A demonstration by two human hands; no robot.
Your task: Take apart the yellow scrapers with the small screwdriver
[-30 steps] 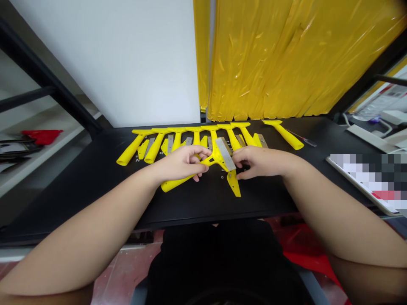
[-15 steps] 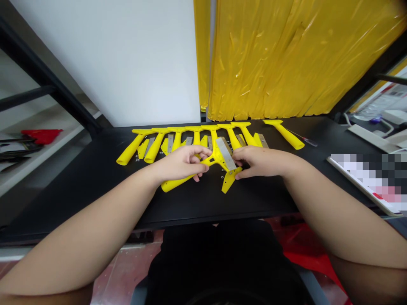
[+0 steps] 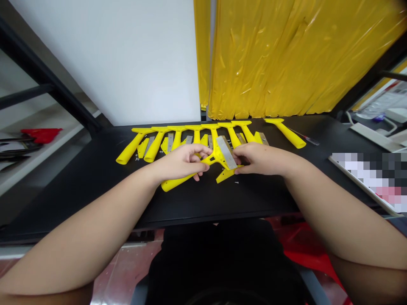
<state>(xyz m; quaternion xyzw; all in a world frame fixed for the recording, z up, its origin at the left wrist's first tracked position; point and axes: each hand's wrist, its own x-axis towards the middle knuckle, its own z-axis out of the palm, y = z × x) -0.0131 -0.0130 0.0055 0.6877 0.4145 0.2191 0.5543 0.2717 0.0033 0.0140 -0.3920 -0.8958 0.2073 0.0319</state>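
Observation:
My left hand [image 3: 181, 162] is closed round the neck of a yellow scraper handle [image 3: 176, 182], whose hollow grip points toward the lower left. A flat metal blade [image 3: 226, 153] lies along the scraper's wide head. Between the thumb and fingers of my right hand [image 3: 263, 159] is a yellow plate [image 3: 224, 175], just below the blade's lower end. The right fingertips are partly hidden behind the blade. A small screw [image 3: 236, 182] lies on the black table below the plate.
Several yellow handles [image 3: 154, 146] stand in a row at the back, with plates, blades and small hardware between them. One more handle [image 3: 291, 134] and a screwdriver [image 3: 310, 140] lie at the back right. A white-edged object [image 3: 359, 181], partly blurred out, lies at the right.
The yellow plate in my right hand has turned from steeply hanging to nearly level. A small screw now shows on the table below it. My left hand and the scraper handle have hardly moved.

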